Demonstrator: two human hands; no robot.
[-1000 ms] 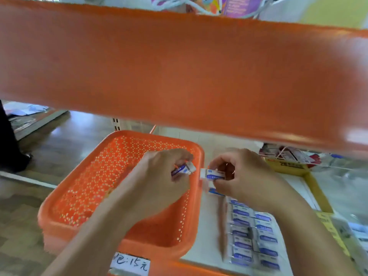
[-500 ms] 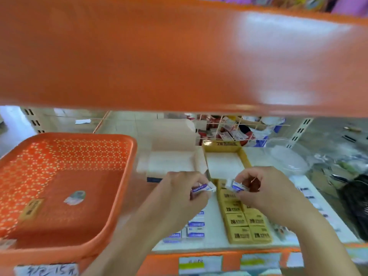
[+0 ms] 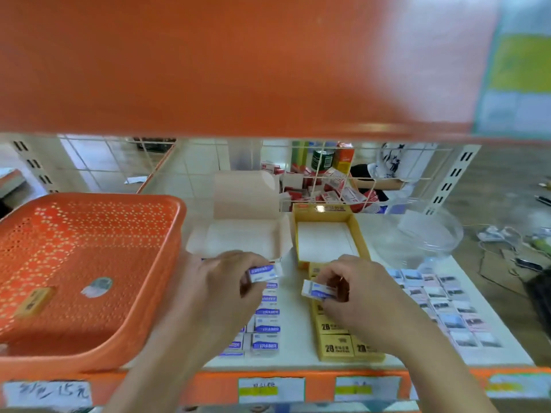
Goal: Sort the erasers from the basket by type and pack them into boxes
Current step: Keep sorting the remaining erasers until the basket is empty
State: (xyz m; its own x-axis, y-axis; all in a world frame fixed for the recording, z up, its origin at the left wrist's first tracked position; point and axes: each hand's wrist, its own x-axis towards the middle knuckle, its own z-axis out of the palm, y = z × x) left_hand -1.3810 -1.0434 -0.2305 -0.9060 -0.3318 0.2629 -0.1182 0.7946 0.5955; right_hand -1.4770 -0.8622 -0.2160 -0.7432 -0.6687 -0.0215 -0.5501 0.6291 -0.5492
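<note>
On the shelf, head view only.

Hands: left hand (image 3: 220, 290) pinches a blue-and-white eraser (image 3: 265, 272) between thumb and fingertips. Right hand (image 3: 357, 293) pinches a second eraser (image 3: 317, 290) of the same print, the same way. Neither hand has a free grip.

Change over the last second: both hands were at the right rim of the basket (image 3: 167, 201) with these two erasers. Now they are over the sorted rows, and the basket lies to their left, apart from both. The head has also swung right, so part of the shift is the view's.

Reading: the pick is done and this is the carry. Both erasers match the blue row (image 3: 267, 329) under the left hand, so I judge they go there or into the white box (image 3: 238, 242) behind it. The basket shows only one yellow eraser (image 3: 34, 301) and an oval item I cannot identify, so sorting looks nearly finished. The white box and the yellow box (image 3: 325, 242) both appear empty; packing is not yet begun.

Position: the eraser juts rightward from the left fingertips, over the far end of the blue row, just in front of the white box. The second eraser juts leftward from the right fingertips, over the far end of the yellow row (image 3: 337, 347). The two erasers are near each other, not touching.
</note>
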